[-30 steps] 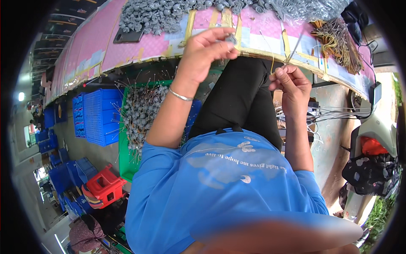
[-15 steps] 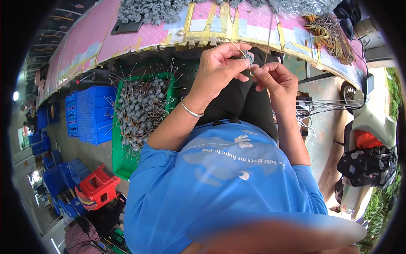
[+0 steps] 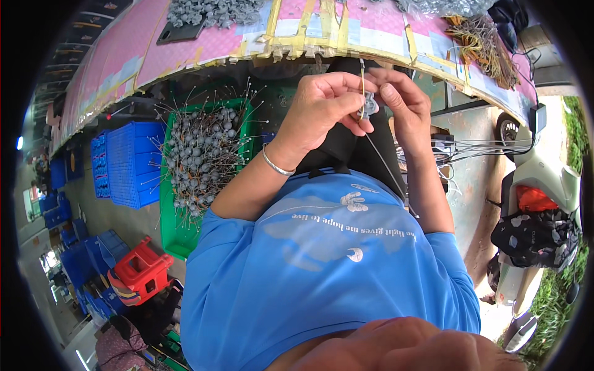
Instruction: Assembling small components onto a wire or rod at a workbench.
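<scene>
My left hand (image 3: 331,105) pinches a small grey plastic part (image 3: 370,106) between thumb and fingers, above my lap. A yellowish wire (image 3: 362,80) runs upright along the part. From below it a thin dark cable (image 3: 387,162) with a small pale tip slants down to the right across my lap. Close beside the part is my right hand (image 3: 405,105), its thumb and fingers parted and slightly blurred. Nothing shows in its grasp, though the fingertips behind the part are partly hidden.
The taped pink tabletop (image 3: 216,46) carries grey parts (image 3: 216,11), a dark flat device (image 3: 179,33) and a wire bundle (image 3: 486,52). At left stand a green crate (image 3: 173,238) of grey balls on wires, blue crates (image 3: 133,164) and a red stool (image 3: 142,272). A scooter (image 3: 544,164) is at right.
My right hand has gone from pinching the wire's lower end to fingers parted beside the part. The dark cable, which pointed up toward the table, now hangs down to the right.
</scene>
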`<action>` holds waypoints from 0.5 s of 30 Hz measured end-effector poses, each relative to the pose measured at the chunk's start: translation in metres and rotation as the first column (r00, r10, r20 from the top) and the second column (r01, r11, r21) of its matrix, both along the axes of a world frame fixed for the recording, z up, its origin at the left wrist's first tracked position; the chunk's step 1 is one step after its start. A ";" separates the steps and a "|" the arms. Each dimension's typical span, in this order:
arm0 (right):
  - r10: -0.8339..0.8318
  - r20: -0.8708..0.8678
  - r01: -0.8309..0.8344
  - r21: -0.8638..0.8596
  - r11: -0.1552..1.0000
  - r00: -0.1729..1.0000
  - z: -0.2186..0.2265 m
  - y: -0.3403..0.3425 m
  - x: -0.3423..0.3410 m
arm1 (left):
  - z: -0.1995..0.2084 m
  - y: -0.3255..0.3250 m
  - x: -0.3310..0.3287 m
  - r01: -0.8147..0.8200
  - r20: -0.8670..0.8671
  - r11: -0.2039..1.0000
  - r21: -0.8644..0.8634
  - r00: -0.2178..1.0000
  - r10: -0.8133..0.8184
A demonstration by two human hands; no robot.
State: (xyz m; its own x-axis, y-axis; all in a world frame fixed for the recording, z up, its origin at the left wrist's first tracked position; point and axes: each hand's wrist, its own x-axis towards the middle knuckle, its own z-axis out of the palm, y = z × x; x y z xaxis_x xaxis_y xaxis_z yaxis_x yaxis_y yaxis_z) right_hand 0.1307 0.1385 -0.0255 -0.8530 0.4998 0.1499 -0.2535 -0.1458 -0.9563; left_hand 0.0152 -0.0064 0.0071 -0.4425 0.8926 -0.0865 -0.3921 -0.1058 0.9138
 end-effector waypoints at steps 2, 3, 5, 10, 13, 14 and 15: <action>0.071 -0.054 -0.075 -0.081 0.994 0.996 0.007 -0.007 -0.006 | -0.004 0.001 0.004 0.025 -0.014 1.000 -0.005 1.000 -0.025; 0.141 -0.117 -0.159 -0.154 0.975 0.983 0.007 -0.009 -0.007 | -0.004 0.002 0.006 0.044 -0.031 0.999 -0.008 0.999 -0.044; 0.210 -0.174 -0.232 -0.114 0.966 0.962 -0.002 0.000 -0.009 | -0.002 0.003 0.009 0.034 -0.045 0.999 0.011 0.998 -0.034; 0.039 -0.196 -0.103 -0.327 0.939 0.980 -0.008 -0.002 -0.010 | -0.008 0.004 0.001 -0.014 0.168 1.000 -0.004 0.986 0.015; 0.032 -0.128 -0.077 -0.362 0.929 0.991 -0.008 -0.005 -0.014 | -0.015 0.005 0.003 -0.072 0.155 0.997 0.006 0.986 0.070; 0.042 -0.088 -0.073 -0.387 0.919 0.995 -0.008 -0.005 -0.014 | -0.017 0.006 0.004 -0.068 0.156 0.998 0.006 0.985 0.067; 0.053 -0.049 -0.068 -0.412 0.908 0.997 -0.009 -0.004 -0.015 | -0.019 0.006 0.005 -0.093 0.088 0.995 0.039 0.992 0.089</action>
